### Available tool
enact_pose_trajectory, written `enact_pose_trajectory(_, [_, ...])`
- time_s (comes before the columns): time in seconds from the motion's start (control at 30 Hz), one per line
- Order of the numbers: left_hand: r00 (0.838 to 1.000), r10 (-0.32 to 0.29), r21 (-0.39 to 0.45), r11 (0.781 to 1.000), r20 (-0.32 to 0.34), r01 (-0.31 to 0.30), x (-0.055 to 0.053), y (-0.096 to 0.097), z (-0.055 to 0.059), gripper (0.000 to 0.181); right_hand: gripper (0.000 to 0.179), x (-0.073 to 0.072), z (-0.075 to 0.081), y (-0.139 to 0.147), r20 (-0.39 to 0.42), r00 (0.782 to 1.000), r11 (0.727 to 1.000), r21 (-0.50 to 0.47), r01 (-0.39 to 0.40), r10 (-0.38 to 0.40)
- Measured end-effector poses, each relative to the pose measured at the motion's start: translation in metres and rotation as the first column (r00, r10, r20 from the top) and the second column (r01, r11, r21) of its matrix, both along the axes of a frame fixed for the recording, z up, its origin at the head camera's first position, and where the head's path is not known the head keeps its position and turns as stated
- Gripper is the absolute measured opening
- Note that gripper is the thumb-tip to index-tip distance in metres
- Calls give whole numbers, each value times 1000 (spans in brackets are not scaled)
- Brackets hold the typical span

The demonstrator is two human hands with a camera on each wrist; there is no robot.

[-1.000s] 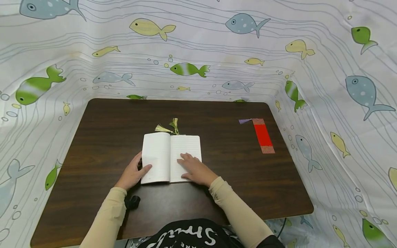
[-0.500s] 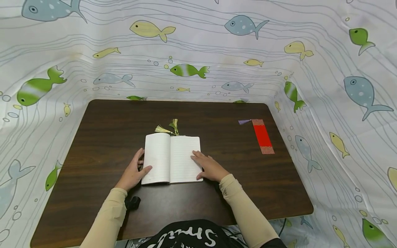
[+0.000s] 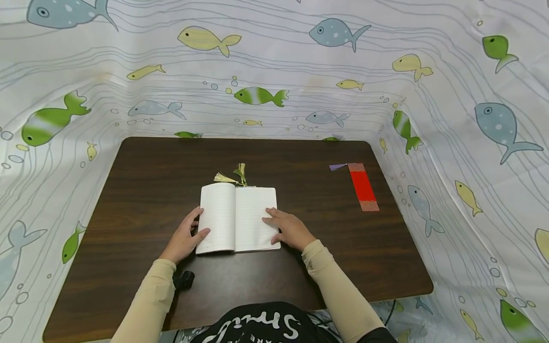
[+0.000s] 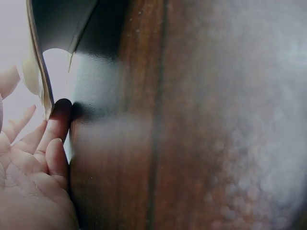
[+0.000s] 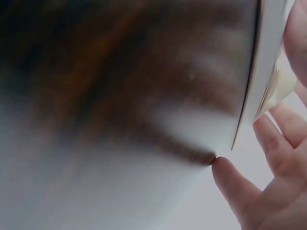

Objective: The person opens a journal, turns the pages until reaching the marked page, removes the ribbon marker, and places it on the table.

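Observation:
An open notebook (image 3: 218,219) lies on the brown table, its right page lined. Two yellow-green tassels (image 3: 241,174) stick out past its top edge. My left hand (image 3: 182,239) holds the notebook's left side, thumb on the page and fingers at the outer edge. In the left wrist view, those fingers (image 4: 56,125) meet the edge of the cover and pages. My right hand (image 3: 291,229) rests on the right page's outer edge with relaxed fingers. The right wrist view has its fingers (image 5: 272,139) by slightly curled pages, with one fingertip near the table.
A red bookmark (image 3: 363,186) with a purple tassel (image 3: 338,167) lies at the table's right. The table (image 3: 150,181) has fish-patterned cloth (image 3: 266,62) around it. A black strap-like item (image 3: 184,280) sits at my left wrist.
My right hand has slid from the middle of the right page out to its right edge, uncovering the lined page. My left hand has stayed nearly still at the left edge.

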State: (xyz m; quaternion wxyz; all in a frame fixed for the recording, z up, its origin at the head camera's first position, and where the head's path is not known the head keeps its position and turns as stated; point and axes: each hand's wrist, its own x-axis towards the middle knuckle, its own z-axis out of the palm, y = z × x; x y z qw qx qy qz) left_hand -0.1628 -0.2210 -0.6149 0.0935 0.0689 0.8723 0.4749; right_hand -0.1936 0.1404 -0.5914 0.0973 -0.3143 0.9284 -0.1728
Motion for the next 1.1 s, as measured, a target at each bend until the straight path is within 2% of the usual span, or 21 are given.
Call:
enact_pose_trajectory(0.17, [1000, -1, 3, 1000, 0, 1, 0, -1, -1, 77, 79, -2, 1, -2, -5, 999, 999, 22, 46, -45])
enact_pose_trajectory(0.27, [1000, 0, 8, 1000, 0, 0, 0, -1, -1, 76, 84, -4, 1, -5, -7, 998, 997, 39, 69, -69])
enact_pose_trajectory(0.47, [1000, -4, -2, 1000, -1, 4, 0, 0, 1, 76, 102, -11, -3, -11, -99, 992, 991, 96, 89, -79])
enact_pose_trajectory(0.63, [1000, -4, 3, 1000, -2, 4, 0, -1, 1, 76, 110, -11, -7, -14, -212, 972, 990, 71, 122, -105])
enact_pose_trajectory(0.77, [1000, -4, -5, 1000, -12, 4, 1, -2, 0, 76, 117, -9, -8, -16, -255, 957, 986, 52, 159, -141])
enact_pose_trajectory(0.93, [1000, 0, -16, 1000, -10, 0, 1, -2, -1, 76, 120, -8, -7, -18, -171, 976, 990, 15, 139, -134])
enact_pose_trajectory(1.03, [1000, 8, -18, 1000, -6, -9, 0, -1, -2, 76, 118, -10, -8, -19, -37, 990, 990, -35, 137, -139])
enact_pose_trajectory(1.1, [1000, 9, -19, 1000, -6, -9, 0, -1, -2, 76, 113, -11, -9, -18, 56, 988, 985, -86, 147, -143])
